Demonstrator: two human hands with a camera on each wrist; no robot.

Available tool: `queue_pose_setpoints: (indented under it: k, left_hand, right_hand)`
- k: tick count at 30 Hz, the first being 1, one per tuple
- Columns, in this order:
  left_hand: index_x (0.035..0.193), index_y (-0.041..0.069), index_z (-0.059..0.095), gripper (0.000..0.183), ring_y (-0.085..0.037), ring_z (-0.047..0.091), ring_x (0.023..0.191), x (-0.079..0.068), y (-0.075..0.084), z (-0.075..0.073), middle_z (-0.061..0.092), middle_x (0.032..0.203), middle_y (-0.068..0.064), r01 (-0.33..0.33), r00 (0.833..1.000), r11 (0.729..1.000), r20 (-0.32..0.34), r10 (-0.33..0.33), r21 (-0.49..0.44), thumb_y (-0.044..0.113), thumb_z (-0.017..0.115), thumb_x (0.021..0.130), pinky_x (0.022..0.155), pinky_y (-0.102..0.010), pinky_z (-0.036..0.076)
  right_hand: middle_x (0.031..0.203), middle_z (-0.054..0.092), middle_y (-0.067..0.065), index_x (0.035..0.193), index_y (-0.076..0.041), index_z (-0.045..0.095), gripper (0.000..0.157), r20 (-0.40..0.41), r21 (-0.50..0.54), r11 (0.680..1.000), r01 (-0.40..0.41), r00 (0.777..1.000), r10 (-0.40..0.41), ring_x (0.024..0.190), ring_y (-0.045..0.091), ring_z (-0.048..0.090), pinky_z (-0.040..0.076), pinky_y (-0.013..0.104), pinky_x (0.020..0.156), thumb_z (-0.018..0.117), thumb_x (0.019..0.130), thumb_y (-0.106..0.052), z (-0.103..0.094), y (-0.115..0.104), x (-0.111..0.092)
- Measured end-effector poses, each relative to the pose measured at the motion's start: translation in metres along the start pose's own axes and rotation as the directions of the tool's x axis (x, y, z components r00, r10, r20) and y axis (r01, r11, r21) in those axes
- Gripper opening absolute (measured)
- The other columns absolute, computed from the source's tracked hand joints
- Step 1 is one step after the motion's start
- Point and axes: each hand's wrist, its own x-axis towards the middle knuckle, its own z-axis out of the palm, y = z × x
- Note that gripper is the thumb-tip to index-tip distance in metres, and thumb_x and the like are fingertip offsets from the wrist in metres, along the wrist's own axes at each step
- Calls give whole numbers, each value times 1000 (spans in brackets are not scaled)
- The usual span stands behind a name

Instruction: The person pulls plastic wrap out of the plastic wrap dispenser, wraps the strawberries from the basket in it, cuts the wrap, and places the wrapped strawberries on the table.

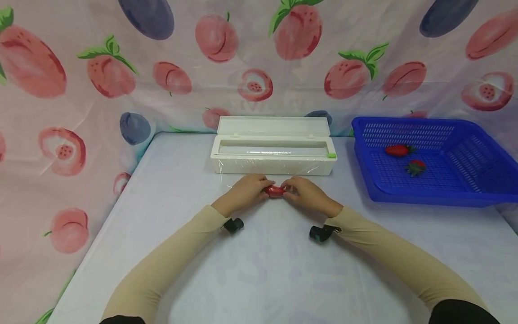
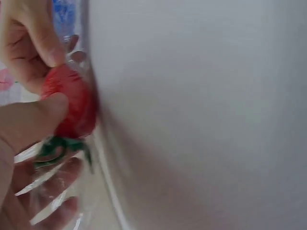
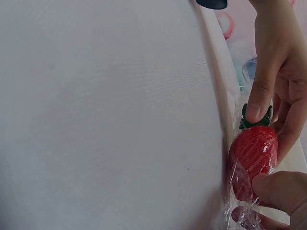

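A: Where is the strawberry (image 1: 275, 191), and what is your grip doing on each side?

B: Just in front of the long white film box (image 1: 273, 166), between your hands, low over the worktop (image 1: 267, 270); can't tell whether it rests there. Your left grip (image 1: 246, 191) is closed lightly near the leafy end, thumb over the top, other fingers spread behind. Your right grip (image 1: 309, 195) pinches the pointed end, thumb and finger nearly together.

A: Why hold it end to end?

B: Judgement: one hand steadies the fruit while the other gathers wrap. The clear film (image 3: 248, 215) lies shiny and creased over the red skin and bunches at the tip; letting go there could loosen it. The box sits close behind, lid (image 1: 273, 127) raised, presumably so film comes off within easy reach. Whether your sheet joins the film draped on its front, can't tell.

A: Anything else around?

B: The blue basket (image 1: 429, 199) stands well apart on your right, holding one strawberry (image 1: 397, 150) lying sideways and another strawberry (image 1: 416, 168) showing its leaves. A green slider (image 1: 332, 155) sits at the box's right end.

A: Obstructions?

B: The box front limits forward room for your fingers. The wrist camera (image 1: 321, 233) hanging under your right cuff, likewise the left, might snag loose film.
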Motion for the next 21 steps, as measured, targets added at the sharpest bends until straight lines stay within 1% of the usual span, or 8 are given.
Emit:
queue_pose_setpoints:
  k: [4,6,9,12,18,21]
  left_hand:
    - [115,10,66,33,-20,62,98,0,0,3,67,104,-4,32,999,999,-18,-32,-13,23,69,84,90,-34,48]
    - [113,11,67,31,-19,63,97,1,-1,3,68,102,-3,55,998,998,-14,-55,-30,23,69,85,89,-34,48]
    - [115,12,67,30,-17,64,96,4,-2,2,69,101,-2,101,995,993,18,-100,-65,24,67,87,89,-33,49]
    - [117,12,66,31,-19,63,99,7,-2,0,68,104,-3,132,991,987,52,-127,-94,23,64,88,90,-34,48]
    - [123,12,62,35,-20,61,98,7,-4,1,64,108,-7,122,990,989,86,-115,-78,26,61,91,90,-35,48]
    - [127,12,59,39,-19,59,99,3,-5,1,62,110,-7,110,992,992,69,-105,-69,26,61,91,91,-34,47]
  right_hand:
    - [89,66,7,104,-5,66,19,-16,12,1000,5,1000,-5,81,18,59,48,32,74,64,87,-13,0,0,0]
    - [90,67,7,103,-5,66,18,-24,29,1000,-1,1000,1,83,19,60,49,34,75,63,88,-13,0,0,1]
    - [92,68,7,104,-5,66,18,-31,52,998,-17,999,19,85,19,60,49,35,77,62,89,-14,-1,-1,2]
    - [93,68,7,104,-4,66,19,-32,54,998,-29,999,31,85,19,60,49,35,78,61,90,-14,-1,-1,3]
    - [93,68,8,104,-5,67,19,-24,48,998,-45,999,46,86,19,61,49,36,78,62,90,-15,-1,0,4]
    - [93,68,8,105,-5,67,19,-19,52,997,-52,998,53,87,20,62,49,37,79,61,90,-16,0,1,5]
